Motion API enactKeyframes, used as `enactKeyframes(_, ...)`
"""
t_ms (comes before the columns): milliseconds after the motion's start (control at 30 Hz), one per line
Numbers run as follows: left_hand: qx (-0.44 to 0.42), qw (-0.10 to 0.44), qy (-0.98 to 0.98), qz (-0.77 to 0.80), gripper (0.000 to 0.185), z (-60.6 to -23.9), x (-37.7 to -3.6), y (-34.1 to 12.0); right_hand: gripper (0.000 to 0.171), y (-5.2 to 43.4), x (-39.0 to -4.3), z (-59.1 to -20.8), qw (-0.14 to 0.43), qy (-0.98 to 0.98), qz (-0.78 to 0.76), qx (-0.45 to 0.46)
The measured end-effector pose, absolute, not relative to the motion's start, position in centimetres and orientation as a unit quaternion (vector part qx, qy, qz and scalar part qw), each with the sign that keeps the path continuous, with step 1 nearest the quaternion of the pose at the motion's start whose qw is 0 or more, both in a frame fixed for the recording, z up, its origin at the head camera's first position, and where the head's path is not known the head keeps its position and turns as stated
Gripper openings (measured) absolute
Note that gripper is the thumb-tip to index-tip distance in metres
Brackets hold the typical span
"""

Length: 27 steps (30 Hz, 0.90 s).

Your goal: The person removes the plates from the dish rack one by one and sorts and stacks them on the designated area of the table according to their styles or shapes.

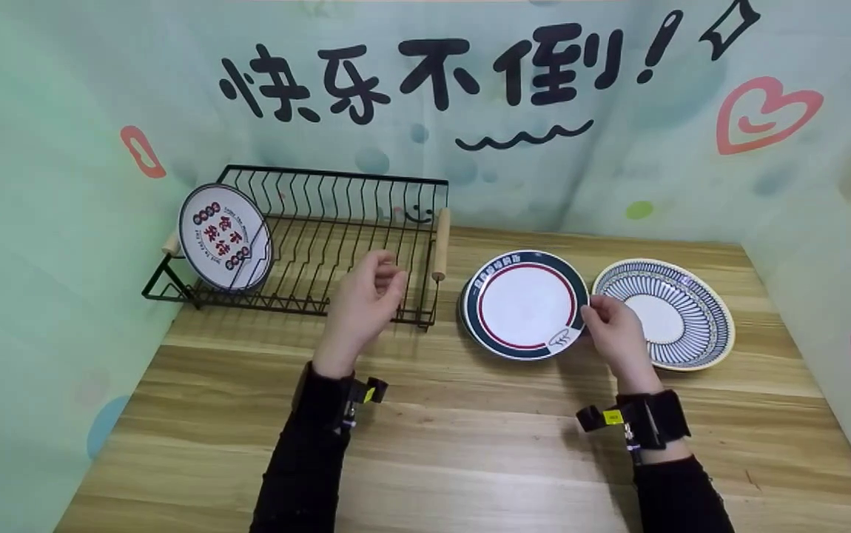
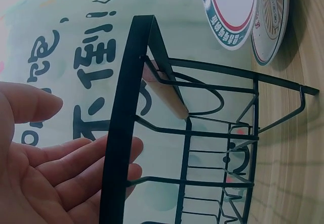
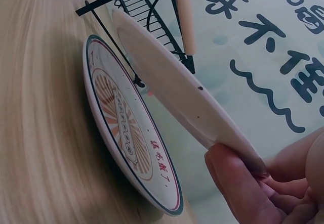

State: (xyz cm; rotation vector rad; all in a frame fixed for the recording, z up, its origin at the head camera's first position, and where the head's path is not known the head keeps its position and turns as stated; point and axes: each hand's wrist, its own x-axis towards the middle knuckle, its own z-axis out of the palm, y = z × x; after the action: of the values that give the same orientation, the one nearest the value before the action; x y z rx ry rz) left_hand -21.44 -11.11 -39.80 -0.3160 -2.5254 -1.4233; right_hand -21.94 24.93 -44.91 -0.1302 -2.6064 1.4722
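My right hand [image 1: 616, 332] pinches the edge of a white plate [image 1: 529, 305] with a dark green rim and a red ring. In the right wrist view this plate [image 3: 167, 82] is raised and tilted above a second plate [image 3: 124, 128], which has an orange sunburst pattern and lies on the table. My left hand [image 1: 368, 303] holds nothing, its fingers loosely bent, close to the right front part of a black wire dish rack [image 1: 322, 244]. At the rack's left end a white plate with red characters [image 1: 224, 237] stands on edge.
A blue-and-white patterned bowl [image 1: 699, 326] sits right of the held plate, partly behind my right hand. Wooden handles [image 1: 442, 244] are fixed at the rack's ends. A pale green printed cloth [image 1: 425, 89] hangs behind the wooden table [image 1: 470, 444] and down both sides.
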Motion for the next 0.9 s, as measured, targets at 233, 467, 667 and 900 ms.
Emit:
enactKeyframes(233, -0.111, 0.118, -0.864, -0.478, 0.042, -40.02, -21.61, -11.11, 0.028, 25.03, -22.06, -45.29, 0.065, -0.87, 0.487, -0.034)
enactKeyframes(467, -0.119, 0.129, -0.862, -0.476, 0.042, -40.13, -21.77, -11.01, 0.029, 25.25, -22.23, -45.58, 0.045, -0.876, 0.478, -0.032)
enactKeyframes(667, -0.115, 0.127, -0.866, -0.47, 0.042, -40.03, -21.73, -10.99, 0.034, 25.38, -22.3, -45.77, 0.019, -0.862, 0.506, -0.039)
enactKeyframes(900, -0.1, 0.107, -0.869, -0.473, 0.043, -39.87, -21.66, -10.95, 0.04, 25.4, -22.31, -45.84, -0.021, -0.832, 0.553, -0.05)
